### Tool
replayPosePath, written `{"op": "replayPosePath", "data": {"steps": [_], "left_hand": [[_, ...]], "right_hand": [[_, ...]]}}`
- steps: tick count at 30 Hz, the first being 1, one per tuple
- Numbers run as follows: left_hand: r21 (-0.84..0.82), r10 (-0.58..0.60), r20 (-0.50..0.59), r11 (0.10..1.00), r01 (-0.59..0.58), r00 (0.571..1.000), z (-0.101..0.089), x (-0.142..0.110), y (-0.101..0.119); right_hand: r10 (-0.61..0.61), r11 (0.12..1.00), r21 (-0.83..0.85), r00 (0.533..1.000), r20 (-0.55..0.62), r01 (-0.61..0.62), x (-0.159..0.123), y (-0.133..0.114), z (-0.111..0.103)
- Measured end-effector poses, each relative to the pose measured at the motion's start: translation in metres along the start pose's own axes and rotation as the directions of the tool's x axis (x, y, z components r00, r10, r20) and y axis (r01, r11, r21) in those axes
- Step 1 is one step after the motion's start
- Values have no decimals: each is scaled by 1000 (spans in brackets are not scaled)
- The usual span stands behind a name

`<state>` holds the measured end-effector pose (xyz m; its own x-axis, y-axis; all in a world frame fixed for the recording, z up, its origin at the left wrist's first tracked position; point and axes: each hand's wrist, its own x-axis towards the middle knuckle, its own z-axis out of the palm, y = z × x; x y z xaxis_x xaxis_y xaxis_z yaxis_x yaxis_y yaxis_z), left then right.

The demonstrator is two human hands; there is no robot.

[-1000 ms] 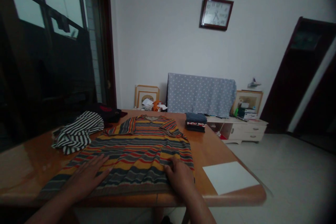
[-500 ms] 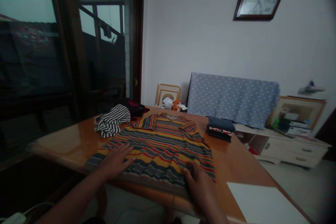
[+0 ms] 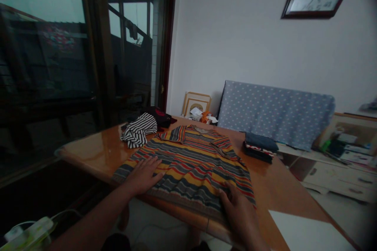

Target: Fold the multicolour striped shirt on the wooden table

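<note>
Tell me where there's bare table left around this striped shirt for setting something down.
Bare tabletop runs between the striped shirt and the white sheet, below the folded stack. Another patch lies left of the left hand. It's crowded at the far end, where the black-and-white striped garment meets the collar.

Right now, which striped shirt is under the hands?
The yellow, red and grey striped polo shirt, spread flat under the left hand and right hand. The black-and-white striped garment lies crumpled beyond it, untouched.
</note>
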<state>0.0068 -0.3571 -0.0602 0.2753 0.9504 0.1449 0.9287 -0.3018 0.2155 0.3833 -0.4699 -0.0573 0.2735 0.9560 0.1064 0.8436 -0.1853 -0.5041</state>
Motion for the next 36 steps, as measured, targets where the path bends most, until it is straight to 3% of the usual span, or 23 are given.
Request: {"op": "replayPosePath", "data": {"steps": [13, 26, 36], "left_hand": [[-28, -2, 1, 1000, 2, 1000, -1, -3, 4], [-63, 4, 6, 998, -3, 1000, -1, -3, 3], [-59, 18, -14, 998, -19, 1000, 4, 1, 0]], "right_hand": [[25, 999, 31, 1000, -11, -24, 0, 6, 4], [24, 998, -58, 999, -22, -25, 3, 3, 4], [1, 997, 75, 998, -69, 4, 4, 4, 4]]}}
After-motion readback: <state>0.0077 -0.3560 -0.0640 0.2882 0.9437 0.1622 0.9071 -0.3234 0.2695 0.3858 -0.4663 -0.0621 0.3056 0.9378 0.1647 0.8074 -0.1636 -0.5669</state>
